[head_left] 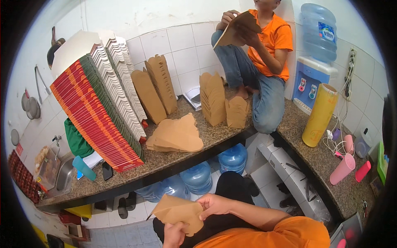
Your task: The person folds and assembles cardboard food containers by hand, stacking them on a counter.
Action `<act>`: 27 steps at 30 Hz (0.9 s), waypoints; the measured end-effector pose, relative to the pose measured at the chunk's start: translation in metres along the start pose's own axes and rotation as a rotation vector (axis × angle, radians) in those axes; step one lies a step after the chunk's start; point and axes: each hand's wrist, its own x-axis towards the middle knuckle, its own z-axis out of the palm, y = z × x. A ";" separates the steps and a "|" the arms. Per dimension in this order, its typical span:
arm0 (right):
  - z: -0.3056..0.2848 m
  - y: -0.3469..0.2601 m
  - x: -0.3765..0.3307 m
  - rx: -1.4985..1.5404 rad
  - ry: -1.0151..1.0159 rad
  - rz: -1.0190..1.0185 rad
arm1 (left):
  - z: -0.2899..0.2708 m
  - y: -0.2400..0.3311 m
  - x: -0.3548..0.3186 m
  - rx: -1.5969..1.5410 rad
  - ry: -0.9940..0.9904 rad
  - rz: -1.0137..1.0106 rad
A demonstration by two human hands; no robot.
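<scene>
Over my lap I hold a brown cardboard box blank [178, 211], partly folded, one panel standing up at its left end. My left hand [174, 234] grips its lower edge, fingers closed. The right hand [212, 206] pinches its right end between thumb and fingers. Beyond, on the granite counter, lies a pile of flat brown box blanks [175, 134]. Right of it stand a nested stack of folded brown boxes [212, 99] and a lone folded brown box [237, 112].
A person in orange [271, 53] sits on the counter holding a cardboard blank [237, 29]. Tall stacks of red boxes [97, 118] and brown boxes [149, 97] stand left. Water bottles [196, 177] sit below. A yellow film roll [319, 115] and pink cups [343, 169] stand right.
</scene>
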 end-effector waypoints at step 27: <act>0.012 -0.030 -0.015 -0.838 0.202 -0.410 | 0.041 0.004 -0.003 0.419 -0.029 0.286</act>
